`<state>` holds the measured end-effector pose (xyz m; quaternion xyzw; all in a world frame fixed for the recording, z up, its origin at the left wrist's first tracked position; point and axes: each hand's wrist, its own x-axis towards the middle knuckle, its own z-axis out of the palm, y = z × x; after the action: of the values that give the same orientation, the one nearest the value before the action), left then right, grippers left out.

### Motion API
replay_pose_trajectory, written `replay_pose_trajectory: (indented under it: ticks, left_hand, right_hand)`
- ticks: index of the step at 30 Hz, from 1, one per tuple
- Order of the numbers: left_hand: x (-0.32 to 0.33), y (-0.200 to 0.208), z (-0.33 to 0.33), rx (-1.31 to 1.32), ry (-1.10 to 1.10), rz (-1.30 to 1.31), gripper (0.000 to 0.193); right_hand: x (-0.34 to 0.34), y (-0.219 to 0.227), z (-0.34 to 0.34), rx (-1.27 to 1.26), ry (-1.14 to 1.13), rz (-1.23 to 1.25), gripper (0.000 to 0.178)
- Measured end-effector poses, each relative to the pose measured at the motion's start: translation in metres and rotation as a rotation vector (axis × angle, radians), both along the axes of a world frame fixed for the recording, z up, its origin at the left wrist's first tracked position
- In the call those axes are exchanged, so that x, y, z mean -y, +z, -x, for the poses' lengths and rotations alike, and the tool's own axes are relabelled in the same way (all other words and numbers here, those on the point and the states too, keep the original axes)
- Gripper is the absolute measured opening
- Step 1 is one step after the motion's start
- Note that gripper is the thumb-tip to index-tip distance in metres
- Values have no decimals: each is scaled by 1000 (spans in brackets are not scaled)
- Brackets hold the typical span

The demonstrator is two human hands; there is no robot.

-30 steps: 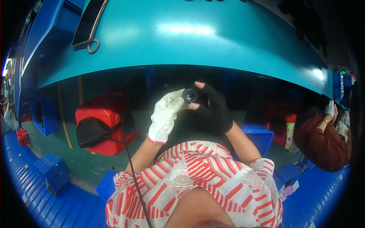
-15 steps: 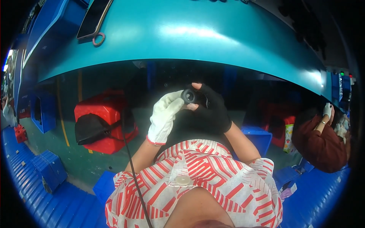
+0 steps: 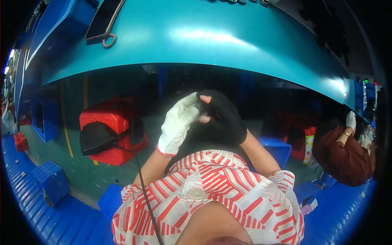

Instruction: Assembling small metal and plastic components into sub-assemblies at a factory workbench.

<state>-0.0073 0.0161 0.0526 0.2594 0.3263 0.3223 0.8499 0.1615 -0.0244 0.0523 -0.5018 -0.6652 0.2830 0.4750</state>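
Note:
In front of my chest, just below the table's near edge, my two hands meet around a small black ring-shaped part (image 3: 201, 110). It is blurred now and mostly covered by fingers. My left hand (image 3: 179, 120), in a white knit glove with a red cuff, is closed on its left side. My right hand (image 3: 223, 113) wears a black glove with bare thumb and fingertip, and these pinch the part from the right.
A teal table (image 3: 171, 45) curves ahead, bearing a phone (image 3: 103, 20), a pink hair tie (image 3: 109, 41) and small dark pieces (image 3: 241, 1) at its far edge. A black bag (image 3: 98, 138) lies on a red stool (image 3: 118, 153). At right sits a co-worker (image 3: 345, 157).
The ring-shaped part has turned, so its round open face no longer shows. My fingers have shifted over it; my right fingertips have moved slightly left and down.

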Motion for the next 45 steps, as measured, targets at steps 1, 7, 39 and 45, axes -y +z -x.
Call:
replay_pose_trajectory:
  ticks: [1,7,39,45]
  left_hand:
    - [0,5,-2,-148,17,-125,51]
    - [10,8,-6,-322,118,-335,68]
    - [13,-5,1,-467,7,-524,63]
    - [-15,-1,-1,42,-172,-91,49]
  right_hand:
    - [0,0,-1,1,1,1,51]
    - [6,-11,5,-750,-2,478,58]
    - [-1,5,-3,213,103,14,51]
    - [-11,34,-12,345,158,15,47]
